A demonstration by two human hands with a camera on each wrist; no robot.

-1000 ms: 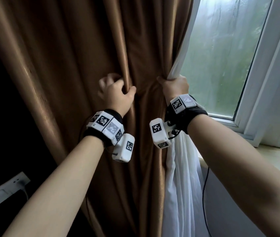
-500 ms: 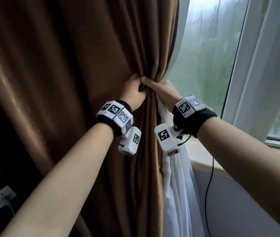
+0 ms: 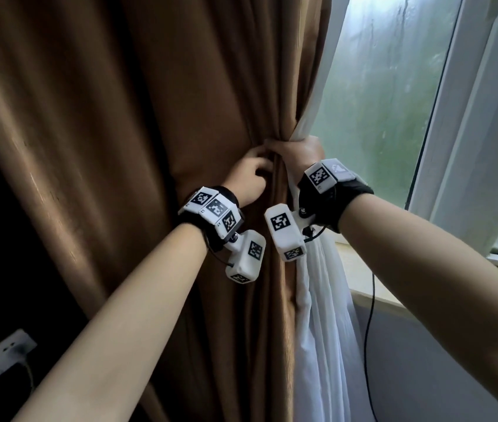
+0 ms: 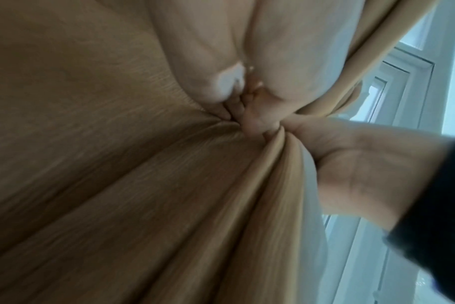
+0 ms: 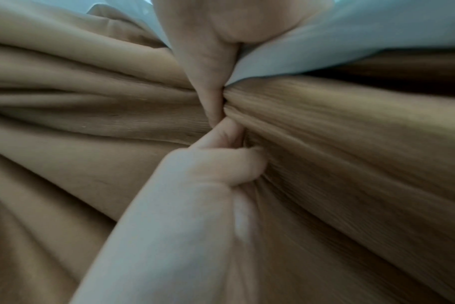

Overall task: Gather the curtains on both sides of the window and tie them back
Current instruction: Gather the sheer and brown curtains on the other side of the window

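**Both hands bunch the brown curtain at the window's left edge**

The heavy brown woven curtain [image 3: 156, 123] hangs at the left side of the window, with the thin white sheer curtain [image 3: 320, 315] lying against its window-side edge. Both are drawn together into a tight waist where the hands meet.

The left hand [image 3: 249, 181] has its grip clenched on the brown folds from the room side, fingers curled into the cloth; in the left wrist view its fingertips [image 4: 249, 115] dig into the gathered pleats. The right hand [image 3: 301, 155] wraps the bundle from the window side, grasping brown curtain and white sheer together, and in the right wrist view its thumb [image 5: 208, 86] presses on the pinch point. The two hands touch at the waist of the bundle.

Behind the right forearm are the fogged glass window pane [image 3: 384, 95], its white frame [image 3: 467, 132] and the pale stone sill [image 3: 360, 269]. A thin black cable [image 3: 368, 330] hangs below the sill. A white wall socket [image 3: 1, 357] sits low on the left.
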